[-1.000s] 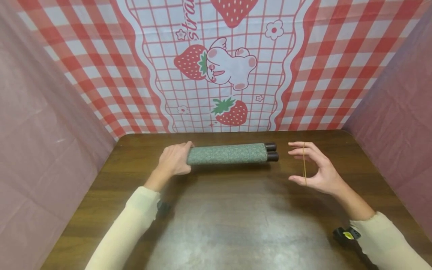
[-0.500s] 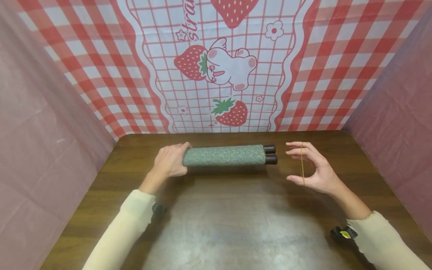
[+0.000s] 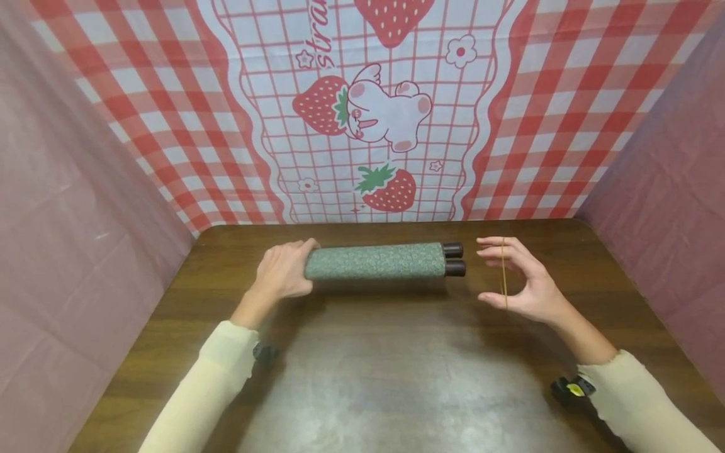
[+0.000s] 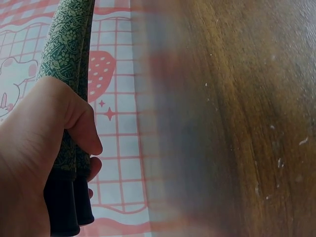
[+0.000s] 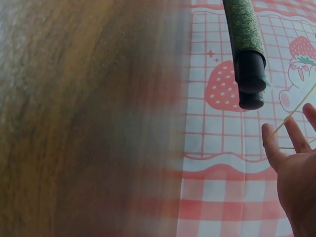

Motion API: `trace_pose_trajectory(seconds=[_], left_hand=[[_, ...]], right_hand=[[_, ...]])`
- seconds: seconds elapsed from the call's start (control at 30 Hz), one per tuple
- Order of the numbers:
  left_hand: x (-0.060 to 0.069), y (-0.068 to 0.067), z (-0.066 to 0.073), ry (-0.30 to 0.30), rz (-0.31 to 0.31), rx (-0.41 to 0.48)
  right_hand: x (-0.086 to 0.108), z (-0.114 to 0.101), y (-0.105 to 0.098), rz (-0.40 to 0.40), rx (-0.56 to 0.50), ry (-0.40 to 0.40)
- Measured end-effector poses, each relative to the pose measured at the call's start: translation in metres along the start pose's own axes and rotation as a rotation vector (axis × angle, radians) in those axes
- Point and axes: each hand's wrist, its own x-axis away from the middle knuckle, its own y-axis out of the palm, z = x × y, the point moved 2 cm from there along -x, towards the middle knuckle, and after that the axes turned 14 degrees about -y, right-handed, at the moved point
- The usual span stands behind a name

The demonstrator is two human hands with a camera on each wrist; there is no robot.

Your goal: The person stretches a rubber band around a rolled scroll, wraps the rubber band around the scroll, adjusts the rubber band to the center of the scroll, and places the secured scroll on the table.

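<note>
A scroll [image 3: 376, 261] with a green floral cover, rolled into two parallel rolls, is held level above the table. My left hand [image 3: 283, 269] grips its left end; in the left wrist view the thumb and fingers wrap around the scroll [image 4: 64, 44] just above its dark knobs [image 4: 61, 205]. Right of the scroll, my right hand [image 3: 529, 283] is apart from it, thumb and fingers spread in a wide C. A thin tan rubber band [image 3: 503, 270] is stretched around those spread fingers. The right wrist view shows dark knobs [image 5: 251, 71] at the scroll's near end, in front of the fingers.
Beneath the hands is a brown wood-grain table [image 3: 362, 365]. A red-and-white strawberry-print cloth [image 3: 374, 113] hangs at the table's back edge. Pink cloth walls [image 3: 73, 220] stand on the left and right.
My left hand has shifted slightly left with the scroll, which now shows its two knobs a bit lower. My right hand and the rubber band have moved a little left, closer to the knobs.
</note>
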Motion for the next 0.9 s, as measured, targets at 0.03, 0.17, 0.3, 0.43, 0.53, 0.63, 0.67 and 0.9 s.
trace_pose_trajectory(seconds=[0.03,0.17,0.3,0.43,0.53,0.63,0.67,0.9], left_hand=[[0.001,0.000,0.000,0.002,0.002,0.000],[0.001,-0.002,0.001,0.010,0.012,0.001],[0.002,-0.005,0.002,0.015,0.025,0.007],[0.003,-0.008,0.002,0.017,0.032,0.011],[0.004,-0.009,0.002,0.023,0.033,0.009],[0.004,-0.011,0.002,0.026,0.035,0.013],[0.005,-0.011,0.001,0.025,0.035,0.014],[0.006,-0.013,0.000,0.014,0.005,0.041]], right_hand=[[0.000,0.001,0.000,0.004,-0.003,-0.001],[-0.001,0.003,0.001,0.015,-0.007,-0.003],[-0.001,0.003,0.001,0.021,-0.013,-0.002],[-0.002,0.004,0.000,0.031,-0.016,-0.003],[-0.002,0.005,0.001,0.033,-0.004,-0.004],[-0.001,0.005,0.002,0.031,0.011,-0.005],[-0.001,0.006,0.003,0.029,0.015,-0.004],[-0.002,0.006,0.008,0.023,0.017,0.005]])
